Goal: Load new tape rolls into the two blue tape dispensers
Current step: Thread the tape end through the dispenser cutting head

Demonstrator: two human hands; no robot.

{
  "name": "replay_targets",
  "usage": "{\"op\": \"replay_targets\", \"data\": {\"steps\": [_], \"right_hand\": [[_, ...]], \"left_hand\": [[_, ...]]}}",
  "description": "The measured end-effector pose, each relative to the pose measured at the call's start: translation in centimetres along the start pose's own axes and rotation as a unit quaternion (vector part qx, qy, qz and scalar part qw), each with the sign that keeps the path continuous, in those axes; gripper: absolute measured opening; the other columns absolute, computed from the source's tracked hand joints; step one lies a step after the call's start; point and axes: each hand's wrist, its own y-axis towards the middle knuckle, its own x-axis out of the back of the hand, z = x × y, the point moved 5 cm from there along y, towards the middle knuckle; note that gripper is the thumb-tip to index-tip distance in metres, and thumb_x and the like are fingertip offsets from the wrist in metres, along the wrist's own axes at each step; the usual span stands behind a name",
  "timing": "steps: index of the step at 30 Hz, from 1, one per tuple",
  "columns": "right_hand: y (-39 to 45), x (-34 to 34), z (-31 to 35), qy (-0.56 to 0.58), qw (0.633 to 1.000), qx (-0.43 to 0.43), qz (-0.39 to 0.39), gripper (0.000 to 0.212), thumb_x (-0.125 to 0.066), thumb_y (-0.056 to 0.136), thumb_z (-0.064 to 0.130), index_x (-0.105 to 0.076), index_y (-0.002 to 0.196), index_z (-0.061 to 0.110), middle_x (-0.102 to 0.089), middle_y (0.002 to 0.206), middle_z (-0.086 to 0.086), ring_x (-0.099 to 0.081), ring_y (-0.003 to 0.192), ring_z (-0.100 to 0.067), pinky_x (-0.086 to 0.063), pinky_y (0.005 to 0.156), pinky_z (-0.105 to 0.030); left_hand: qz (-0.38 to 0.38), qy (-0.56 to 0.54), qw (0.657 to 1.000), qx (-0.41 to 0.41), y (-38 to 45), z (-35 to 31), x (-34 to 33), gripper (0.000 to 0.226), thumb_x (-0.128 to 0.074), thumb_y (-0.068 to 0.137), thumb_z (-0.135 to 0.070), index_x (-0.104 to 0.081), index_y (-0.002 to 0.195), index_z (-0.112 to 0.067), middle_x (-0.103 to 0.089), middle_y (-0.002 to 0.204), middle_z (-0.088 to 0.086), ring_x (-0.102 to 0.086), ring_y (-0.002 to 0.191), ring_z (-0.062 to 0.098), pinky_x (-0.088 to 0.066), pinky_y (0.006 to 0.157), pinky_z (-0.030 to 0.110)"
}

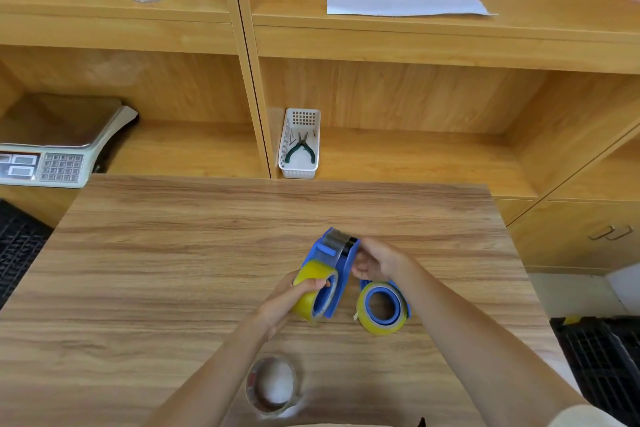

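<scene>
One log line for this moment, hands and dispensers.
left hand: grips yellow roll in dispenser | right hand: at its front | second dispenser: loaded, on table

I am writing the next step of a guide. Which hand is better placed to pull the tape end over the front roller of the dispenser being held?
The right hand, probably. Its fingers already pinch near the front roller of the blue tape dispenser, while the left hand steadies the yellow tape roll.

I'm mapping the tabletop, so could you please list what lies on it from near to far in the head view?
Clear tape roll → loaded blue dispenser → blue dispenser held in both hands.
</scene>
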Motion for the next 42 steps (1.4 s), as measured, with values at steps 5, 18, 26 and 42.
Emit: {"op": "replay_targets", "data": {"steps": [5,18,26,42], "right_hand": [[0.2,-2.2,-1.9,0.118,0.986,-0.049,0.104,0.048,-0.064,0.082,0.030,-0.064,0.125,0.009,-0.065,0.130,-0.010,-0.063,0.117,-0.030,-0.051,0.097,-0.044],[1.1,-2.2,-2.4,0.199,0.977,-0.037,0.060,0.022,-0.057,0.091,0.026,-0.068,0.092,0.008,-0.069,0.078,-0.008,-0.062,0.080,-0.026,-0.052,0.075,-0.039],[2.2,-3.1,-2.0,0.123,0.980,0.100,0.119,0.048,-0.062,0.091,0.043,-0.064,0.123,0.008,-0.070,0.116,-0.012,-0.066,0.108,-0.028,-0.052,0.097,-0.043],[5.1,-4.2,-3.7,-0.295,0.922,0.199,-0.151,0.059,-0.054,0.098,0.028,-0.026,0.150,0.017,-0.046,0.147,-0.009,-0.050,0.128,-0.030,-0.046,0.099,-0.041]], "left_hand": [[-0.005,0.021,0.999,-0.034,0.2,-0.6,-0.1,0.053,-0.076,0.054,-0.043,-0.069,0.099,-0.017,-0.076,0.091,-0.003,-0.070,0.085,0.009,-0.051,0.076,0.026],[-0.026,-0.069,0.997,0.001,2.2,0.0,0.3,0.066,-0.079,0.059,-0.039,-0.064,0.117,-0.012,-0.075,0.105,0.008,-0.071,0.094,0.021,-0.057,0.078,0.038],[-0.042,-0.133,0.986,0.093,4.8,0.8,0.7,0.043,-0.062,0.085,-0.049,-0.064,0.116,-0.019,-0.076,0.105,0.009,-0.069,0.101,0.030,-0.049,0.092,0.054],[-0.121,0.506,0.850,-0.087,7.1,1.0,4.0,0.037,-0.065,0.088,-0.014,-0.049,0.121,-0.007,-0.052,0.098,0.009,-0.059,0.089,0.032,-0.036,0.063,0.029]]}}
